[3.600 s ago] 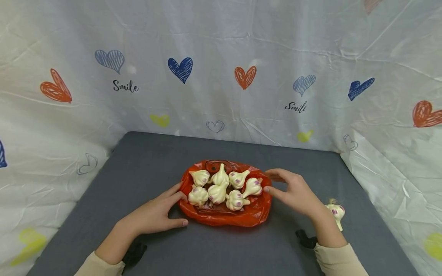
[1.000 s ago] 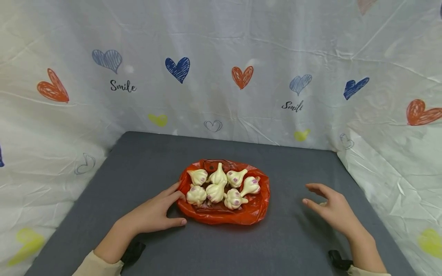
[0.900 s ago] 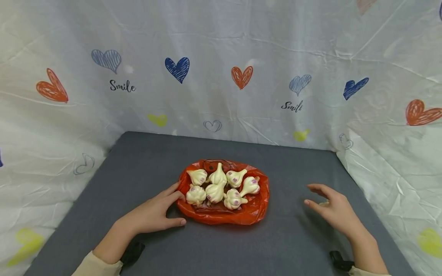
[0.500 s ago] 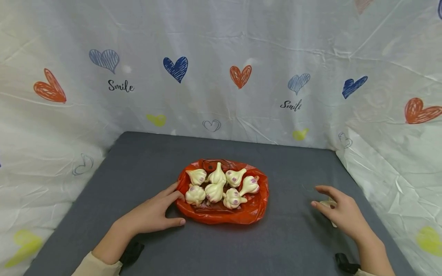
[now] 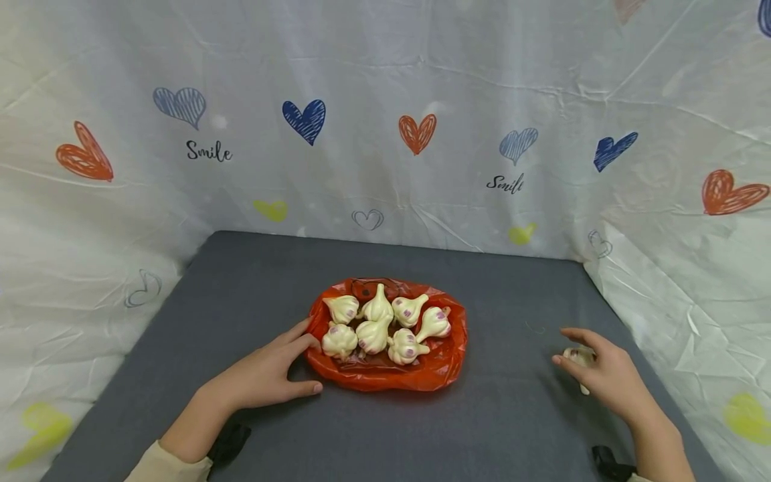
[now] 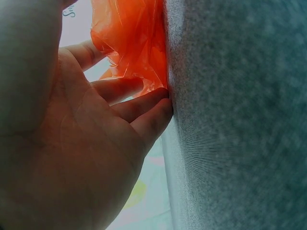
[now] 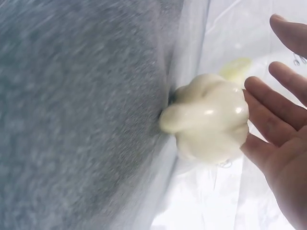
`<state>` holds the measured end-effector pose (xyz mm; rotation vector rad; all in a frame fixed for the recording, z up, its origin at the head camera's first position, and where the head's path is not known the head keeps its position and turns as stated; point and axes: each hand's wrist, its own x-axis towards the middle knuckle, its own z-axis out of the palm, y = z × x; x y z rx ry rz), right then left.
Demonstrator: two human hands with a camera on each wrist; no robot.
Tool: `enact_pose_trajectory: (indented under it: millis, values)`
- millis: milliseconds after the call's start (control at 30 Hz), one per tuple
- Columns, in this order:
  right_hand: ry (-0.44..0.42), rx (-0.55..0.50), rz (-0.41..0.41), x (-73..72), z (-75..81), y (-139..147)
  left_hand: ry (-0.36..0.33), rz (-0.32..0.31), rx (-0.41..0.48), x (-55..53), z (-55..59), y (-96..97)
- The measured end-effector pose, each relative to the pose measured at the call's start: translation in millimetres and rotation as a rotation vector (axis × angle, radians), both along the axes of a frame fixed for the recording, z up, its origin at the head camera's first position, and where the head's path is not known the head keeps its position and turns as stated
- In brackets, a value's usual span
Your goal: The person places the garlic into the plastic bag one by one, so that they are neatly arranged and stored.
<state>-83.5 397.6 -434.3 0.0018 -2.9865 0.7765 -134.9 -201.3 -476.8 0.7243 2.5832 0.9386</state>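
Note:
A red plastic bag, its mouth spread wide, sits mid-table with several garlic bulbs inside in two rough rows. My left hand rests at the bag's left side, fingers extended against the red plastic and thumb apart from it. Off to the right, a lone garlic bulb lies on the table, partly covered by my right hand. In the right wrist view that bulb stands beside spread, loose fingers, the thumb well away from it; whether the fingers touch it I cannot tell.
Dark grey cloth covers the table. Behind and at both sides hangs a pale curtain printed with hearts and "Smile". A thin pale strand lies left of the lone bulb.
My right hand has left the bag's right side and moved right to the lone garlic bulb, shifting slightly further right lately. The left hand has stayed at the bag.

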Motion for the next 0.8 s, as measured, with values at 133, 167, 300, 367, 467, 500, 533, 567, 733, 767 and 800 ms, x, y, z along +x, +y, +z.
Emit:
enact_pose_trajectory:
  millis: [133, 167, 300, 367, 467, 500, 533, 567, 733, 767, 800]
  values:
    - [0.001, -0.001, -0.003, 3.3, -2.2, 5, 0.005, -0.007, 0.0, -0.3, 1.7, -0.2]
    - [0.002, 0.001, -0.003, 4.1, -2.9, 6, 0.006, -0.009, 0.0, -0.3, 2.0, -0.2]
    - [0.033, 0.021, -0.002, 6.4, -6.2, 11, 0.012, -0.014, 0.001, -0.6, 1.2, -0.4]
    - [0.037, 0.031, -0.003, 7.7, -7.7, 13, 0.013, -0.013, 0.003, -0.6, 0.7, -0.6]
    - [0.011, 0.013, -0.003, 9.1, -8.4, 16, 0.014, -0.014, 0.005, -0.9, -0.1, -1.1]
    - [-0.009, 0.003, -0.002, 9.4, -8.4, 18, 0.015, -0.015, 0.005, -0.8, -0.2, -1.3]
    - [-0.024, -0.007, 0.0, 9.4, -8.4, 19, 0.016, -0.016, 0.005, -0.8, -0.3, -1.4]
    - [-0.035, -0.015, 0.0, 9.5, -8.5, 20, 0.017, -0.015, 0.005, -0.7, -0.3, -1.5]
    - [-0.085, -0.028, 0.001, 9.6, -11.8, 25, 0.023, -0.017, 0.007, -0.2, -0.7, -1.1]
    - [-0.092, -0.025, -0.002, 9.9, -12.9, 25, 0.022, -0.016, 0.007, -0.2, -0.9, -0.8]
    - [-0.1, -0.024, -0.003, 10.3, -13.8, 26, 0.023, -0.018, 0.008, -0.3, -1.1, -0.5]
